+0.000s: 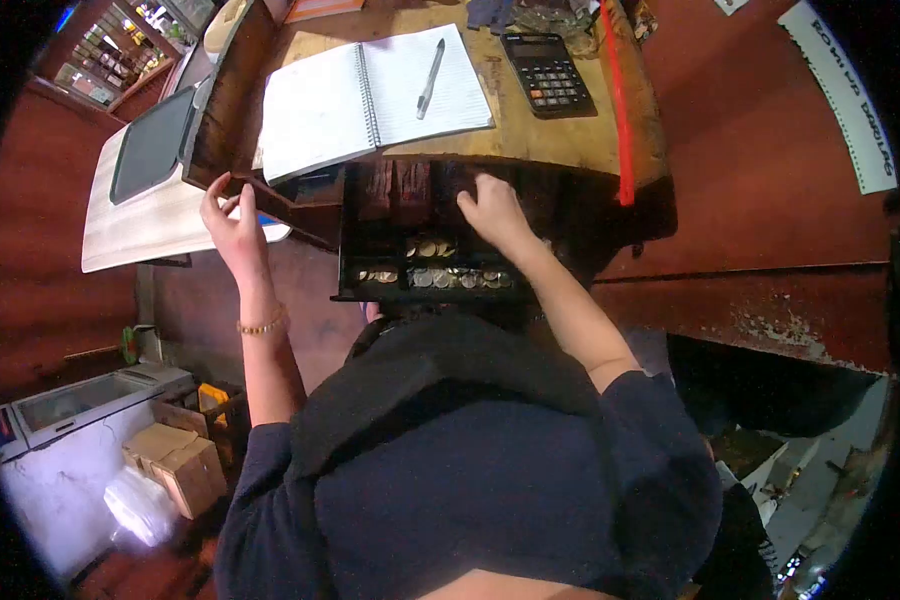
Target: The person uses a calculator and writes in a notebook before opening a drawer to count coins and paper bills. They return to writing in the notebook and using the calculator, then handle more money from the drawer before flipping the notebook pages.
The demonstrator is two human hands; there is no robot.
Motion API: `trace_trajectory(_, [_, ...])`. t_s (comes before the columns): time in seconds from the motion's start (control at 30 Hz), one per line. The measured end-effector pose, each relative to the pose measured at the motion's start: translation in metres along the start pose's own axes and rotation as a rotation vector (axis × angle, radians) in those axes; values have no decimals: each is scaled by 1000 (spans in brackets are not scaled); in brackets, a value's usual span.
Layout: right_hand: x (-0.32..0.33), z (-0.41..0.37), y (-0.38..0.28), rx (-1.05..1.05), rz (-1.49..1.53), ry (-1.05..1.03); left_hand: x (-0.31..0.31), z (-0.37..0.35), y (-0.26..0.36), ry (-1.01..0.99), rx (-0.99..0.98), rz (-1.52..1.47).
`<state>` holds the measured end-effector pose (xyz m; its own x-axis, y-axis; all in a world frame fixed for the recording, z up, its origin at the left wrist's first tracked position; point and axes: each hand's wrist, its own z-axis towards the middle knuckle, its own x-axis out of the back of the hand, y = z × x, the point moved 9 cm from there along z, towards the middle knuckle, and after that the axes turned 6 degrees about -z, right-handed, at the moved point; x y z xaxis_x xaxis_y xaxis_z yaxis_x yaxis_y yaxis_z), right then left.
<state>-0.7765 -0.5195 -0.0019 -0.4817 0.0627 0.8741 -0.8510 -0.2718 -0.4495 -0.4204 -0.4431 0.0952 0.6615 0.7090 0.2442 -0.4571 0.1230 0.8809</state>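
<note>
A dark cash drawer (338, 262) is pulled out below the desk top, with silver coins (448, 278) and gold-coloured coins (430, 247) in its front compartments. Reddish-brown banknotes (395, 190) appear to lie in a rear compartment. Above the drawer's back part is my right hand (497, 212), its fingers curled; whatever they may hold is hidden. My left hand (235, 222) is at the desk's left wooden edge, fingers apart and holding nothing. On the desk, an open spiral notebook (315, 105) carries a pen (430, 82), and a black calculator (547, 75) lies to its right.
A red strip (616, 110) runs down the desk's right side. To the left stands a light wooden surface (105, 225) with a dark tray (155, 145). Cardboard boxes (185, 470) and a white plastic bag (140, 505) are at lower left. A lettered sign (840, 95) is on the right.
</note>
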Motion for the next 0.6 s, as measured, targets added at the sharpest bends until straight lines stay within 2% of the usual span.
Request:
trace_trajectory(0.1, [15, -10, -24, 5, 129, -117, 2, -27, -16, -96, -80, 62])
trace_trajectory(0.13, [-6, -10, -21, 105, 5, -263, 0, -38, -27, -126, -25, 94])
trace_trajectory(0.17, [-31, -14, -14, 203, -117, -409, 0, -49, -31, -140, -61, 195])
trace_trajectory(0.2, [-66, -12, 14, 130, -144, -525, 0, -57, -35, -155, -96, 296])
trace_trajectory(0.27, [-85, -11, 27, 58, -242, -852, 0, -69, -62, -195, -8, 331])
trace_trajectory(0.3, [-96, -8, 37, 60, -241, -856, 0, -74, -65, -160, 70, 179])
trace_trajectory(0.37, [-95, 4, 19, 491, -254, -401, 0, -76, -74, -183, 52, 168])
trace_trajectory(0.4, [-94, 6, 15, 493, -253, -404, -3, -76, -69, -205, 29, 152])
trace_trajectory(0.47, [-98, 16, 25, 266, -216, -503, -3, -75, -66, -209, 80, 161])
trace_trajectory(0.53, [-112, 22, 31, 335, -246, -522, -4, -70, -58, -207, 15, 134])
trace_trajectory(0.6, [-120, 21, 28, 397, -273, -540, -4, -70, -52, -218, 43, 131])
